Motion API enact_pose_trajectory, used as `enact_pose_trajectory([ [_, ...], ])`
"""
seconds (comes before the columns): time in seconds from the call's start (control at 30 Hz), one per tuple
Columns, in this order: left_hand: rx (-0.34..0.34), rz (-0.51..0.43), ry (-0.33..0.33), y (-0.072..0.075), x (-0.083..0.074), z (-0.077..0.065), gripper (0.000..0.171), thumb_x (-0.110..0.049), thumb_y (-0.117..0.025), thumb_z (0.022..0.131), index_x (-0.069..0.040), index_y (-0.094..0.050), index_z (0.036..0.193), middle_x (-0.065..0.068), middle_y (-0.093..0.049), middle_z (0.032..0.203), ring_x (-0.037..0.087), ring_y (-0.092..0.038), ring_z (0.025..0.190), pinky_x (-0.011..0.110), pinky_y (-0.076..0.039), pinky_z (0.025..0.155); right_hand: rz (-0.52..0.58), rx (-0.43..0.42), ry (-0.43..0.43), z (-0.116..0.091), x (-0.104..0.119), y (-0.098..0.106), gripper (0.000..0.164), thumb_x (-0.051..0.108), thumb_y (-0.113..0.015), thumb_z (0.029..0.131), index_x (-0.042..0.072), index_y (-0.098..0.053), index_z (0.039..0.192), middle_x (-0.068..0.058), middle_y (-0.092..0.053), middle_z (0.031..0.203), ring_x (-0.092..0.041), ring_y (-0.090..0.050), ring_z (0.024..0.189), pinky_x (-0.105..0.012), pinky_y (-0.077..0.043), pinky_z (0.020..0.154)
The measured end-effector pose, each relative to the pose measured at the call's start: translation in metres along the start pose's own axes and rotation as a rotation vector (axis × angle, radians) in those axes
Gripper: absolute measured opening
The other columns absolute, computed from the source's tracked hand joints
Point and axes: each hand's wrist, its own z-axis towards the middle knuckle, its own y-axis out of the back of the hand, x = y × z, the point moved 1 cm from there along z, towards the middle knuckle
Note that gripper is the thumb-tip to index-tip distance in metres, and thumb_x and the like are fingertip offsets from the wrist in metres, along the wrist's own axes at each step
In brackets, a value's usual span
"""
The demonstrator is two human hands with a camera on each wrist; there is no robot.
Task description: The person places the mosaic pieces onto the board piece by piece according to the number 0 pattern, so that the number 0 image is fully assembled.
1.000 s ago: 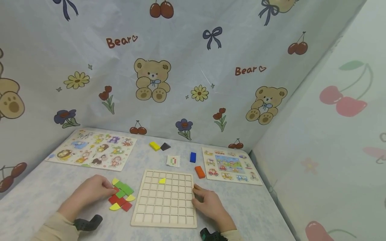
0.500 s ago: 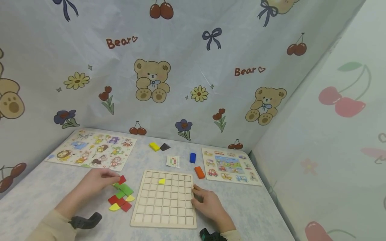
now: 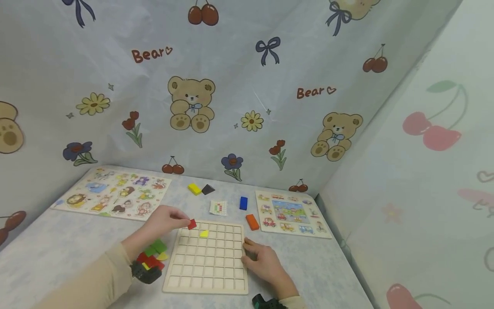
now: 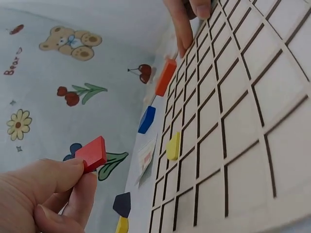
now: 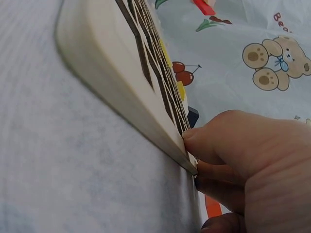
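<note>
My left hand (image 3: 164,221) pinches a red square tile (image 4: 92,151) between thumb and fingers, held above the upper left corner of a wooden grid board (image 3: 197,261). One yellow piece with a curved edge (image 3: 204,234) sits in a cell near the board's top. At the board's right edge, my right hand (image 3: 265,262) grips the rim, the thumb on top and the fingers at the side, as the right wrist view shows. Left of the board, partly behind the left wrist, lie green tiles (image 3: 156,247), red tiles (image 3: 153,261) and a yellow curved piece (image 3: 163,256).
Behind the board are a small pattern card (image 3: 218,208), a blue block (image 3: 243,203), an orange block (image 3: 252,222), a yellow block (image 3: 194,189) and a dark block (image 3: 208,189). An animal puzzle (image 3: 112,193) lies back left, a vehicle puzzle (image 3: 291,214) back right.
My left hand has picked the red tile from the loose pile and carried it right, over the board's upper left corner. The right hand stays at the board's edge.
</note>
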Motion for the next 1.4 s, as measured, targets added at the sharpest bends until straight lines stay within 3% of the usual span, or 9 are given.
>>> enact_pose_trajectory([
  [0.1, 0.021, 0.002, -0.033, -0.015, -0.005, 0.014, 0.013, -0.031, -0.079, 0.090, -0.020, -0.080, 0.095, -0.004, -0.074, 0.100, 0.016, -0.065, 0.095, 0.040, -0.055, 0.085, 0.001, -0.001, -0.001, 0.002, -0.001, -0.001, 0.047, 0.028, -0.072, 0.093, 0.006, -0.067, 0.134, -0.006, -0.061, 0.146, -0.030, -0.060, 0.132, -0.052, -0.049, 0.105],
  [0.3, 0.051, 0.039, -0.028, -0.044, -0.006, 0.034, 0.006, -0.026, -0.079, 0.088, -0.020, -0.078, 0.090, -0.005, -0.072, 0.094, 0.015, -0.063, 0.090, 0.037, -0.052, 0.081, 0.021, -0.004, -0.003, 0.002, -0.002, -0.001, 0.047, 0.028, -0.072, 0.092, 0.006, -0.068, 0.133, -0.005, -0.062, 0.145, -0.029, -0.060, 0.132, -0.052, -0.049, 0.105],
  [0.63, 0.050, 0.118, -0.096, -0.069, -0.016, 0.040, 0.008, -0.021, -0.079, 0.089, -0.023, -0.075, 0.081, -0.009, -0.070, 0.084, 0.012, -0.062, 0.079, 0.035, -0.052, 0.072, 0.014, -0.004, -0.006, 0.001, -0.001, 0.001, 0.046, 0.028, -0.072, 0.093, 0.007, -0.068, 0.133, -0.004, -0.061, 0.145, -0.030, -0.059, 0.133, -0.052, -0.049, 0.106],
  [0.87, 0.078, 0.112, -0.115, -0.076, -0.017, 0.038, 0.014, -0.020, -0.077, 0.090, -0.020, -0.073, 0.076, -0.009, -0.068, 0.079, 0.014, -0.059, 0.073, 0.034, -0.048, 0.068, 0.025, 0.008, -0.004, 0.001, -0.001, 0.001, 0.046, 0.028, -0.072, 0.094, 0.007, -0.067, 0.135, -0.006, -0.060, 0.147, -0.031, -0.059, 0.133, -0.053, -0.049, 0.106],
  [1.23, 0.096, 0.229, -0.136, -0.079, -0.018, 0.044, 0.014, -0.019, -0.078, 0.088, -0.024, -0.074, 0.076, -0.010, -0.067, 0.077, 0.013, -0.058, 0.071, 0.033, -0.048, 0.068, 0.028, 0.001, -0.005, 0.000, -0.002, 0.000, 0.047, 0.029, -0.072, 0.094, 0.007, -0.067, 0.135, -0.005, -0.060, 0.147, -0.031, -0.059, 0.133, -0.053, -0.049, 0.106],
  [1.4, 0.088, 0.241, -0.132, -0.078, -0.020, 0.041, 0.012, -0.019, -0.078, 0.088, -0.025, -0.076, 0.077, -0.010, -0.069, 0.078, 0.012, -0.059, 0.071, 0.034, -0.049, 0.067, 0.035, 0.010, -0.008, 0.000, -0.001, 0.001, 0.046, 0.029, -0.071, 0.095, 0.007, -0.066, 0.136, -0.005, -0.059, 0.148, -0.031, -0.058, 0.134, -0.053, -0.049, 0.106],
])
